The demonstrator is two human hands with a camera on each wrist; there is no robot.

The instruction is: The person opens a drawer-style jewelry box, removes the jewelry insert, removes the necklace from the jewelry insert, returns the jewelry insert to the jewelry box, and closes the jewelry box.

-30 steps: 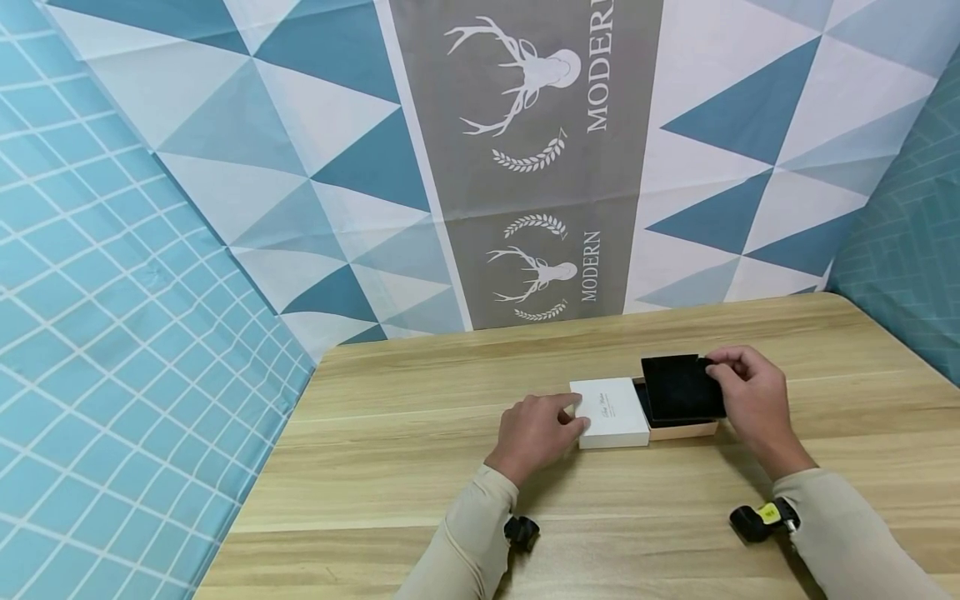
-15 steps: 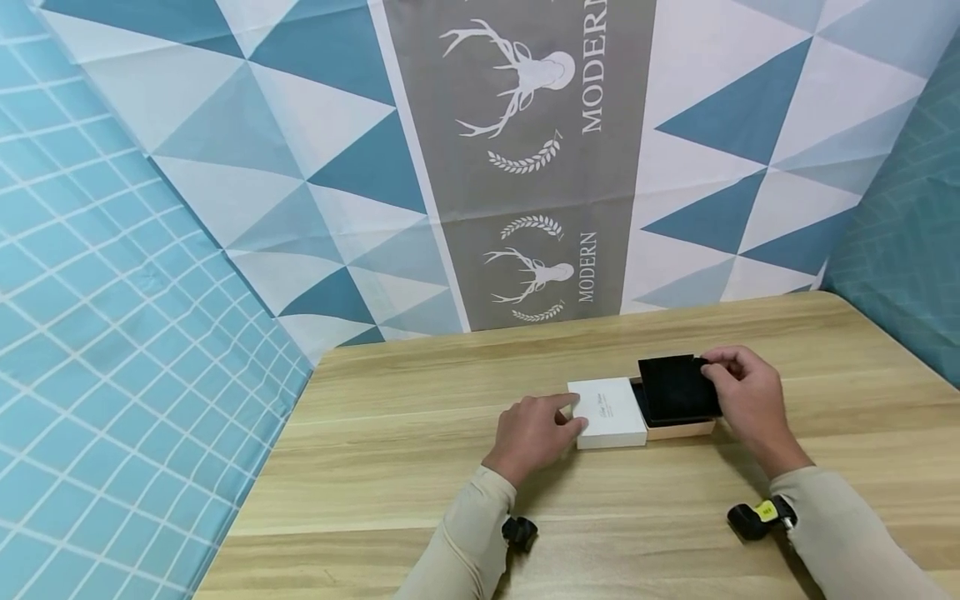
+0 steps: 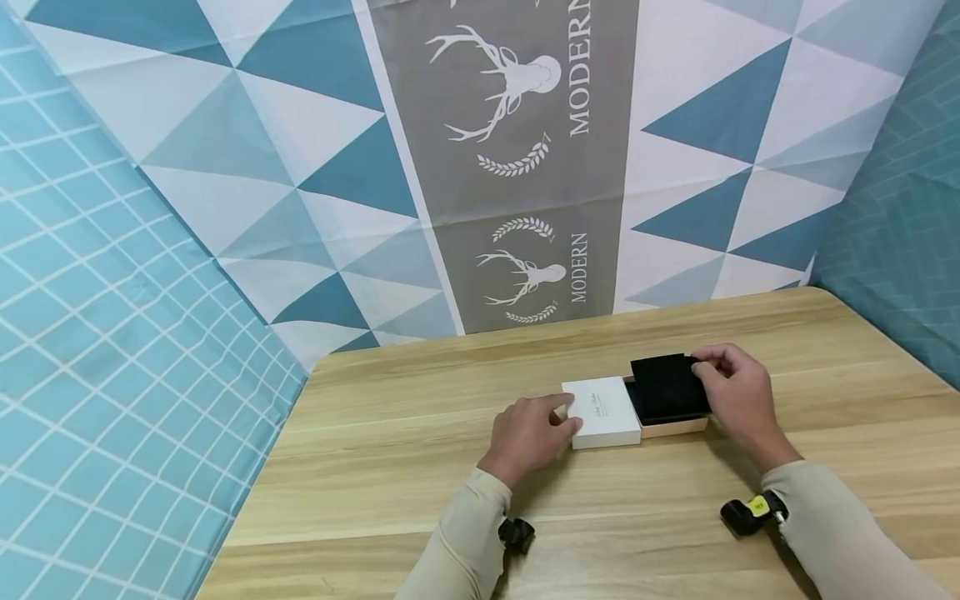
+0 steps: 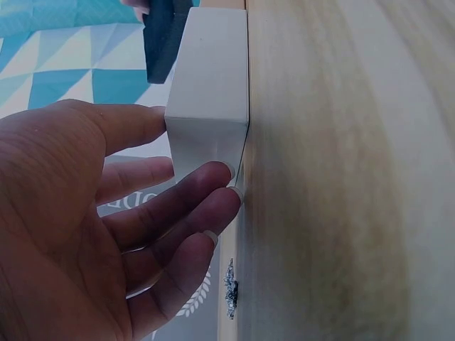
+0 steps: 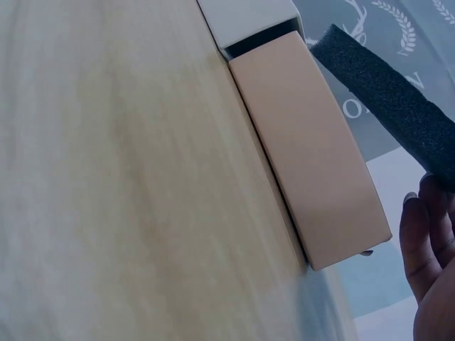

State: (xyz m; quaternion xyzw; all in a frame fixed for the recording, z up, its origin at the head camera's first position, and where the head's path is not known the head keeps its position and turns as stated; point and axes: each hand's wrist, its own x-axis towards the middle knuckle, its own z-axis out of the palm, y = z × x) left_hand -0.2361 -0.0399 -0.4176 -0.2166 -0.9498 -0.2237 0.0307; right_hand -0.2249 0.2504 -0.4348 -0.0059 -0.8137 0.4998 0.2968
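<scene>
On the table lies a slide-out box: a white sleeve with small print, and a peach drawer pulled partly out of its right end. My left hand holds the sleeve's left end; in the left wrist view, its thumb is at the top edge and other fingertips lie against the end face. Over the drawer, a thin black foam pad is raised at a tilt. My right hand pinches the pad at its far right corner. The pad hides most of the drawer's inside.
The wooden table runs up to a patterned cloth backdrop behind the box. A blue checked cloth hangs at the left, a teal one at the right. A small black wrist camera sits under the right sleeve.
The head view has swung slightly to the right. The foam pad has shifted a little left over the drawer, still pinched by my right hand; my left hand stays on the white sleeve.
</scene>
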